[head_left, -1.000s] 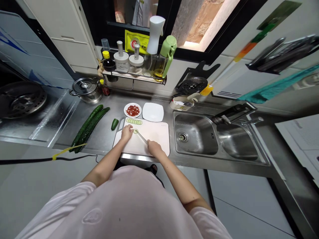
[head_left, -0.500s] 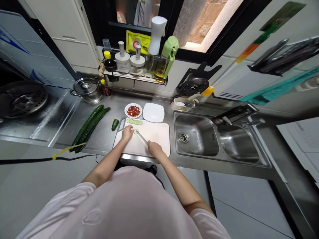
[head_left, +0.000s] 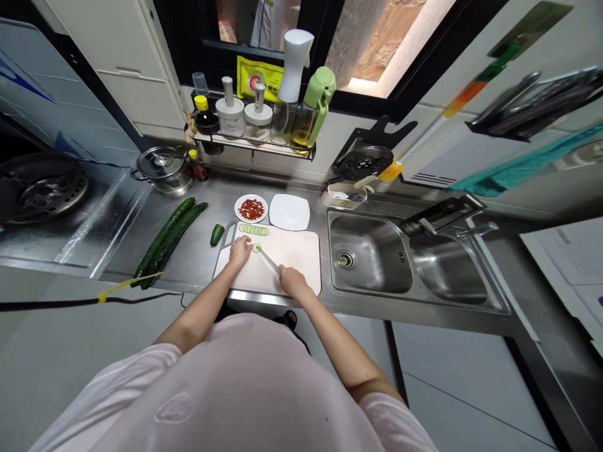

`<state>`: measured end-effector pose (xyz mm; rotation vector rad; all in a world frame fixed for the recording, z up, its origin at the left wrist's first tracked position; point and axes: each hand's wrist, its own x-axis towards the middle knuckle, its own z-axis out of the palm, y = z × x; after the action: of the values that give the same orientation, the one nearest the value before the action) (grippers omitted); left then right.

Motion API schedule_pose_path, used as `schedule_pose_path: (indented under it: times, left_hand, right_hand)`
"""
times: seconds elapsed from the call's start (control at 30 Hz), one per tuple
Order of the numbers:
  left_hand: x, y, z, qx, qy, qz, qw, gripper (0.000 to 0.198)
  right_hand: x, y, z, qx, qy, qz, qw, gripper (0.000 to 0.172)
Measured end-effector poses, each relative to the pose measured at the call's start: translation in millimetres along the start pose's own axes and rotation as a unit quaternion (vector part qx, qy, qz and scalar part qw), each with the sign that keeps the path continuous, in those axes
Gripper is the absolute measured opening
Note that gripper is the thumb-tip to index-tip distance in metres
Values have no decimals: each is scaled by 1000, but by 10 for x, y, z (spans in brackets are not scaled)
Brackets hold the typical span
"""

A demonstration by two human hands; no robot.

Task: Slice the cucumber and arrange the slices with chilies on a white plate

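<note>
My left hand [head_left: 239,251] rests curled on a cucumber piece [head_left: 256,248] on the white cutting board [head_left: 296,254], with only the cut end showing past the fingers. In my right hand [head_left: 292,280] is a knife [head_left: 268,260] gripped by its handle, its blade angled toward that cut end. A row of several cucumber slices [head_left: 254,230] lies along the board's far edge.
Two whole cucumbers [head_left: 169,238] and a cucumber end [head_left: 217,235] lie left of the board. Behind it sit a dish of chopped red chili [head_left: 251,208] and a white plate [head_left: 289,212]. The steel sink [head_left: 372,260] is right, a pot [head_left: 163,168] far left, a bottle shelf [head_left: 257,135] behind.
</note>
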<state>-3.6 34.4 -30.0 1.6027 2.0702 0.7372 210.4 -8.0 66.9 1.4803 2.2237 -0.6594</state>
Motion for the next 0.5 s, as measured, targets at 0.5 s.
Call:
schedule_pose_path:
  times: [0.5]
  left_hand:
    - [-2,26,-21,8,-15,-17,1000,14]
  right_hand:
    - [26,-31,-40,-6,-2,2,1000,29]
